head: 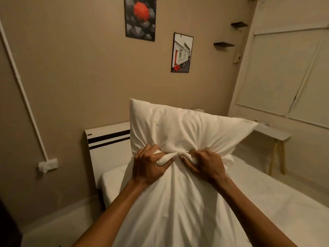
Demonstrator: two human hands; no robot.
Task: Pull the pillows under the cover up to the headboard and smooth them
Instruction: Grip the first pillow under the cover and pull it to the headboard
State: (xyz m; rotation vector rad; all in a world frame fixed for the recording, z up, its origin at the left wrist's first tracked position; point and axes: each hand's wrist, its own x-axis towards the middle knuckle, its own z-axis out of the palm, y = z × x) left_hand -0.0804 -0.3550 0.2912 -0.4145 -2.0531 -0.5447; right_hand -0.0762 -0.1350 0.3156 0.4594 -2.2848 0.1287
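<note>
A white pillow [183, 125] is held upright in the air in front of me, inside loose white cover fabric [174, 211] that hangs down toward me. My left hand [149, 166] is clenched on a bunch of the fabric at the pillow's lower left. My right hand [206, 164] grips a bunch of it just to the right, the two hands almost touching. Behind the pillow stands the white headboard [106, 139] with two black stripes. The mattress [267, 193] lies below, covered in a white sheet. No other pillow is in view.
A beige wall with two framed pictures [181, 52] rises behind the bed. A wall socket [48, 164] sits low on the left. A small white side table [274, 134] stands right of the headboard, under a blinded window. Floor shows along the bed's left side.
</note>
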